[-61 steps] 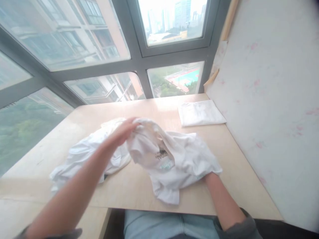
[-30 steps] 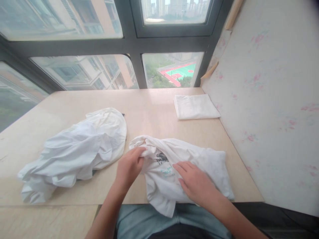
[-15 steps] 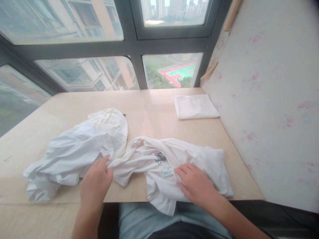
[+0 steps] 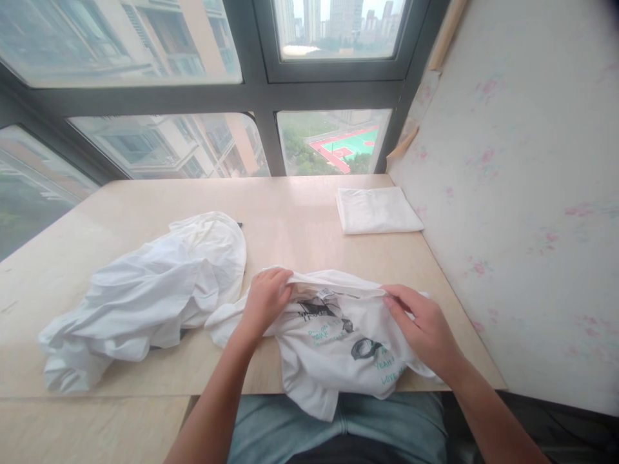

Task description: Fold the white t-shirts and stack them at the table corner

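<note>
A white T-shirt (image 4: 314, 367) with black drawings and green lettering lies crumpled at the table's front edge, part of it hanging over. My left hand (image 4: 267, 298) grips its upper edge on the left, fingers closed on the cloth. On the right, my right hand (image 4: 420, 322) pinches the same edge between thumb and fingers. Between both hands the fabric is stretched into a band, with a small label visible just below it. Part of the shirt's left side is hidden behind my left hand and forearm.
Left of the shirt lies a rumpled heap of white clothing (image 4: 145, 290). A folded white cloth (image 4: 380, 211) rests at the back right, by the flowered wall (image 4: 527, 193). Grey-framed windows (image 4: 333, 71) rise behind the wooden table (image 4: 285, 219).
My left hand has moved right and up onto the shirt's upper edge. My right hand has shifted right and up, gripping that edge. More of the printed front now shows.
</note>
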A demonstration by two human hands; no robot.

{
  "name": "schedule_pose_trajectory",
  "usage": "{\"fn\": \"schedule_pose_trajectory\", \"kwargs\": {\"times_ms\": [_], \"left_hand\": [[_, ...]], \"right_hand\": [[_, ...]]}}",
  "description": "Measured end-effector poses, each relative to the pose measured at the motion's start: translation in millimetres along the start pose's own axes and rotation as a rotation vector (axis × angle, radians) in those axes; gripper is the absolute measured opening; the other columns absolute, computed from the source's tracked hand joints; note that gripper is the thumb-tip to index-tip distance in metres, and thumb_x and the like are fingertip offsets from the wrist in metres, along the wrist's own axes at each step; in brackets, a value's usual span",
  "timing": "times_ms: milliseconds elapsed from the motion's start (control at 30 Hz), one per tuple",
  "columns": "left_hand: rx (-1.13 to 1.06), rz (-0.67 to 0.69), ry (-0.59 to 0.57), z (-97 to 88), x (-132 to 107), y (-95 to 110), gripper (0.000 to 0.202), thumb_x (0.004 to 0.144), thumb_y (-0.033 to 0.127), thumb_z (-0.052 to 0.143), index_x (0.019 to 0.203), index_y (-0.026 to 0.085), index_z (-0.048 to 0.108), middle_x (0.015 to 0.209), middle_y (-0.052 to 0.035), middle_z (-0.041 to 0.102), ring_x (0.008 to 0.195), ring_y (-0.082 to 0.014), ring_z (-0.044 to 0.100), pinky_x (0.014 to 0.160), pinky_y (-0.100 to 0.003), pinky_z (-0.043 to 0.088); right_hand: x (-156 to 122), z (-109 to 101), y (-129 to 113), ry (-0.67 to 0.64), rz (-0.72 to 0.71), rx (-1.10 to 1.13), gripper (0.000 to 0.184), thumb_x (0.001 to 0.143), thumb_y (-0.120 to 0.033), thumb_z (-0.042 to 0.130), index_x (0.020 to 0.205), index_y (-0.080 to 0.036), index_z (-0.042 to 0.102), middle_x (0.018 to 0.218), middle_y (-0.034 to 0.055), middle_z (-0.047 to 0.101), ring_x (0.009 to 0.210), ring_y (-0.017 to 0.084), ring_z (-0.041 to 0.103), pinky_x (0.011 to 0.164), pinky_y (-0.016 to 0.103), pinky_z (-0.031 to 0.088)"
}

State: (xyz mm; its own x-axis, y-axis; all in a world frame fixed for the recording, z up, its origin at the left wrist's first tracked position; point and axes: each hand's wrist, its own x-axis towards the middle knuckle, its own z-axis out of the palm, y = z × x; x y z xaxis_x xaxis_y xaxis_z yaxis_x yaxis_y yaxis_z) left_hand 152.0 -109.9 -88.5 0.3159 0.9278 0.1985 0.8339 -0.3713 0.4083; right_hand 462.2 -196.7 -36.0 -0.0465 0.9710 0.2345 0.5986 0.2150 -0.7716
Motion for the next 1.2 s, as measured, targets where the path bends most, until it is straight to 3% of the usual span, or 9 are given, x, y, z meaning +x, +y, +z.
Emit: {"fn": "schedule_pose_trajectory", "kwargs": {"times_ms": [100,233,367,533,700,867,1000,1100,1200], "left_hand": [[-0.132,-0.013,0.004,-4.9,7.0,-0.1,0.020,0.086,0.018,0.049,0.098,0.021,0.066,0.101,-0.0069,0.069,0.099,-0.0239,0.063,0.092,-0.038,0.046],[-0.388,-0.109,0.026,-16.2,9.4,-0.8,0.022,0.089,0.025,0.050,0.106,0.021,0.063,0.101,-0.0050,0.068,0.099,-0.0212,0.062,0.086,-0.032,0.047],[-0.568,-0.164,-0.125,-37.1,11.5,-0.8,0.028,0.091,0.038,0.054,0.113,0.022,0.061,0.083,-0.0002,0.061,0.079,-0.0163,0.059,0.073,-0.027,0.046],[-0.765,-0.217,-0.269,-71.5,20.6,1.2,0.032,0.089,0.050,0.056,0.093,0.019,0.063,0.078,-0.0018,0.061,0.069,-0.0142,0.054,0.059,-0.023,0.040],[-0.615,-0.285,-0.063,-89.4,31.6,0.0,0.040,0.086,0.057,0.059,0.081,0.018,0.061,0.070,-0.0004,0.059,0.063,-0.0134,0.051,0.054,-0.022,0.036],[-0.347,-0.130,0.255,-91.1,35.0,5.7,0.034,0.093,0.049,0.051,0.076,0.020,0.059,0.075,-0.0008,0.060,0.075,-0.0159,0.056,0.073,-0.026,0.044],[-0.391,-0.152,0.320,-89.6,32.8,10.8,0.034,0.094,0.048,0.050,0.079,0.020,0.060,0.070,0.0008,0.055,0.069,-0.0144,0.051,0.066,-0.025,0.040],[-0.431,-0.245,0.230,-83.2,31.5,9.3,0.041,0.096,0.050,0.046,0.069,0.020,0.050,0.061,0.0028,0.042,0.060,-0.0130,0.041,0.055,-0.024,0.032],[-0.454,-0.241,-0.010,-69.3,24.8,6.2,0.044,0.096,0.050,0.043,0.064,0.020,0.043,0.061,0.0027,0.041,0.061,-0.0133,0.039,0.055,-0.024,0.030]], "right_hand": [[5.7,-10.3,6.5,0.067,0.067,0.036,0.027,0.097,-0.040,0.052,0.105,-0.022,0.070,0.103,0.0068,0.073,0.090,0.021,0.069,0.079,0.030,0.055],[17.4,-18.1,16.1,0.139,0.119,0.056,0.032,0.094,-0.045,0.056,0.107,-0.021,0.071,0.104,0.0078,0.074,0.092,0.023,0.070,0.080,0.032,0.057],[36.2,-27.4,17.5,0.168,0.115,0.025,0.033,0.092,-0.047,0.059,0.108,-0.021,0.072,0.109,0.0075,0.074,0.098,0.024,0.070,0.087,0.035,0.057],[64.0,-42.2,12.1,0.130,0.078,-0.019,0.035,0.089,-0.050,0.063,0.105,-0.021,0.074,0.102,0.0060,0.075,0.093,0.023,0.071,0.084,0.034,0.057],[85.5,-48.5,9.5,0.097,0.019,-0.094,0.037,0.087,-0.055,0.063,0.094,-0.020,0.074,0.089,0.0044,0.075,0.081,0.020,0.069,0.072,0.028,0.054],[94.1,-46.0,6.6,0.054,-0.009,-0.157,0.042,0.094,-0.056,0.052,0.083,-0.020,0.070,0.073,0.0013,0.067,0.065,0.015,0.059,0.057,0.024,0.043],[97.0,-43.6,7.0,0.039,-0.035,-0.154,0.043,0.098,-0.053,0.045,0.084,-0.020,0.068,0.073,0.0011,0.065,0.067,0.015,0.058,0.061,0.024,0.042],[97.6,-41.9,13.0,0.003,-0.013,-0.128,0.044,0.098,-0.053,0.043,0.082,-0.019,0.066,0.073,0.0009,0.064,0.068,0.015,0.057,0.061,0.024,0.041],[92.7,-37.1,27.8,-0.077,0.033,-0.107,0.046,0.097,-0.053,0.044,0.073,-0.018,0.061,0.070,0.0005,0.061,0.067,0.015,0.055,0.059,0.024,0.040]]}}
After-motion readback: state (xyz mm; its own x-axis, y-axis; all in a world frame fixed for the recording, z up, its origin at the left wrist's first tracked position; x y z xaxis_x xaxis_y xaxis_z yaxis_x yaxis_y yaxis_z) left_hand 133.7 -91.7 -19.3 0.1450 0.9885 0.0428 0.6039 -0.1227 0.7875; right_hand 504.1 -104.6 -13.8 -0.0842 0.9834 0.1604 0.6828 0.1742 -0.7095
